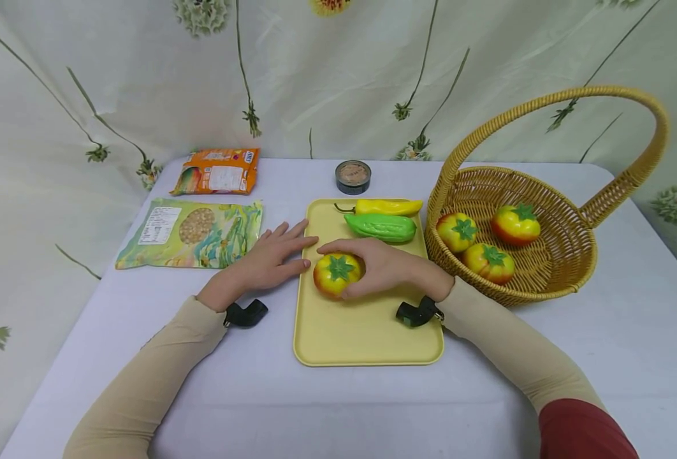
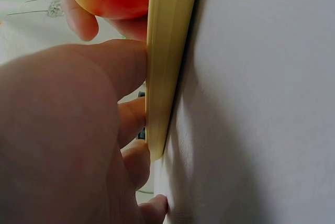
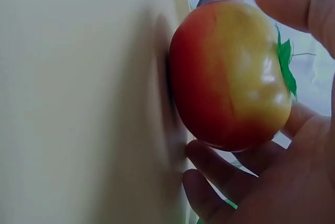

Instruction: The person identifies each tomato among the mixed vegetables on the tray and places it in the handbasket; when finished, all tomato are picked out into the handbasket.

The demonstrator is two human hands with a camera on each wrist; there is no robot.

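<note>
My right hand (image 1: 381, 262) curves round a yellow-and-red tomato (image 1: 336, 274) with a green leafy top, at the left side of the beige tray (image 1: 367, 341). In the right wrist view, fingers (image 3: 220, 174) lie along one side of the tomato (image 3: 230, 77) and the thumb is at the other; it sits on or just above the tray, I cannot tell which. My left hand (image 1: 269, 259), fingers spread, rests at the tray's left rim. In the left wrist view, its fingertips touch the rim (image 2: 165, 67). A yellow pepper (image 1: 387, 207) and a green bumpy gourd (image 1: 381, 227) lie at the tray's far end.
Right of the tray stands a wicker basket (image 1: 556, 274) with a tall handle and three similar tomatoes (image 1: 516, 224). A round tin (image 1: 352, 176) is behind the tray. At the left lie a green patterned packet (image 1: 224, 239) and an orange packet (image 1: 218, 171).
</note>
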